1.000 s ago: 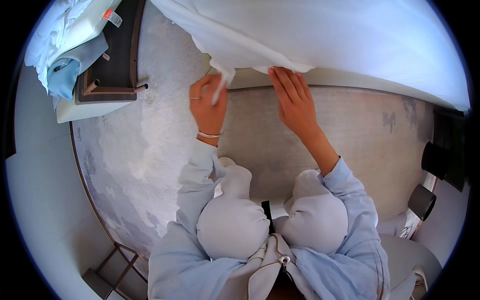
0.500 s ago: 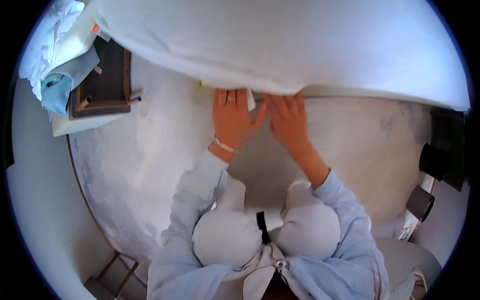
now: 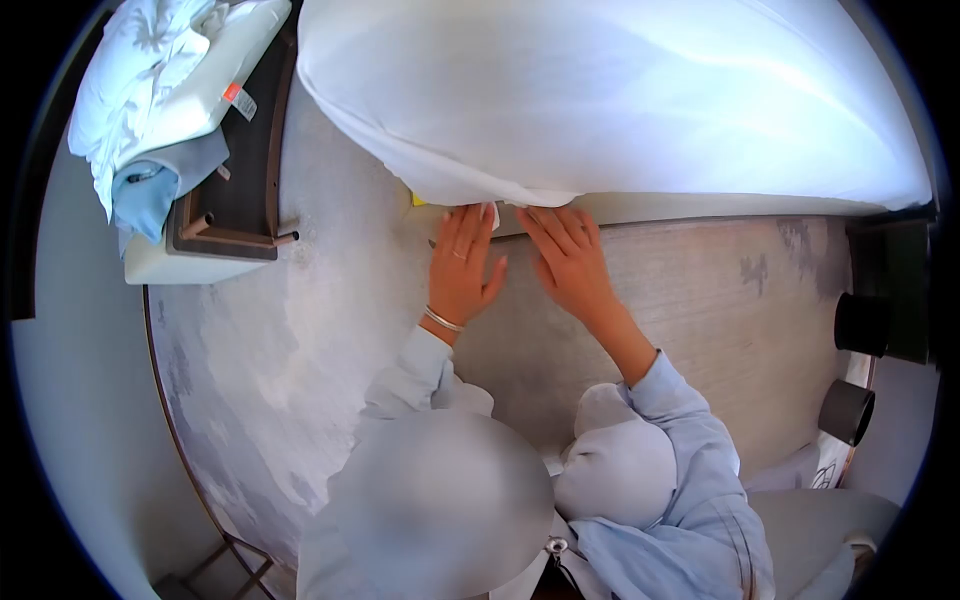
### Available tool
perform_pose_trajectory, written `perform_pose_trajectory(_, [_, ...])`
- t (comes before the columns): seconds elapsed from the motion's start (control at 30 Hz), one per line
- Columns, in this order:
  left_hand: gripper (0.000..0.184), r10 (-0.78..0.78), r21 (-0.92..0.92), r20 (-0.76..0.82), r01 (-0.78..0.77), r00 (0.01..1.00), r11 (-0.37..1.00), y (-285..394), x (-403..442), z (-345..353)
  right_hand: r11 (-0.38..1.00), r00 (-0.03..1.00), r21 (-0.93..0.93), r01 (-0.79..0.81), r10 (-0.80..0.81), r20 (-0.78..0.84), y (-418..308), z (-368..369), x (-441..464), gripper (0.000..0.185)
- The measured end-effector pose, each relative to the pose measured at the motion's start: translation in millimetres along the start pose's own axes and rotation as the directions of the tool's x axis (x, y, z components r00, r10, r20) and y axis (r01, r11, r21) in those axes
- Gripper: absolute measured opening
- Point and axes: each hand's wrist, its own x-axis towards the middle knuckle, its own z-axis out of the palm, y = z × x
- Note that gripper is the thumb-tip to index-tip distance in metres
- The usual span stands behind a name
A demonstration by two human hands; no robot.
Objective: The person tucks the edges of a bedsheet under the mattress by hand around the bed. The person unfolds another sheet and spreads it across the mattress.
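A white sheet [image 3: 600, 100] covers the mattress of a bed, its edge hanging just beyond my hands. My left hand [image 3: 462, 262], wearing a ring and a silver bracelet, points forward with fingers stretched and thumb apart. Its fingertips reach the lower edge of the sheet, beside a small white piece [image 3: 494, 214] that may be a tag or part of the sheet. My right hand [image 3: 573, 262] lies palm down to the right, fingers spread, tips against the same edge. Neither hand visibly grips anything. A small yellow item [image 3: 418, 199] peeks out left of my left hand.
On the left, a tipped dark wooden stool or table [image 3: 235, 190] carries white bedding [image 3: 150, 75] and a blue-grey cloth [image 3: 145, 200]. Dark cylinders [image 3: 847, 412] stand at the right. My knee [image 3: 615, 470] shows below; a blurred round patch hides the other.
The view has shifted, so bed and stool show more fully. My hands have drawn slightly back from the sheet edge, showing more of the fingers and the bed side beneath it.
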Motion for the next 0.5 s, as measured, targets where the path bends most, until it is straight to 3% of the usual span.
perform_pose_trajectory(0.13, [0.060,-0.015,-0.007,0.016,0.015,1.000,1.000,9.4,-4.6,13.7,0.997,0.997,-0.055,-0.062,0.065,0.053,6.3,-3.2,-25.9,0.053])
perform_pose_trajectory(0.2, [0.060,0.012,0.037,-0.026,-0.011,1.000,0.999,12.9,3.0,21.5,0.999,1.000,0.034,0.011,-0.011,0.011,11.0,2.6,-16.7,0.054])
perform_pose_trajectory(0.33, [0.056,-0.031,0.060,-0.016,0.032,0.999,0.998,19.8,16.0,27.4,0.999,0.999,0.049,-0.007,0.009,-0.047,13.3,22.3,-4.8,0.048])
perform_pose_trajectory(0.43, [0.048,-0.081,0.081,0.018,0.079,0.997,0.994,24.2,29.3,33.8,0.997,0.989,-0.027,-0.072,0.067,-0.131,8.7,34.2,-0.8,0.042])
perform_pose_trajectory(0.5, [0.041,-0.016,-0.030,-0.007,0.016,1.000,0.999,13.8,42.1,41.5,0.973,0.986,-0.191,-0.131,0.108,-0.130,13.1,41.8,13.8,0.034])
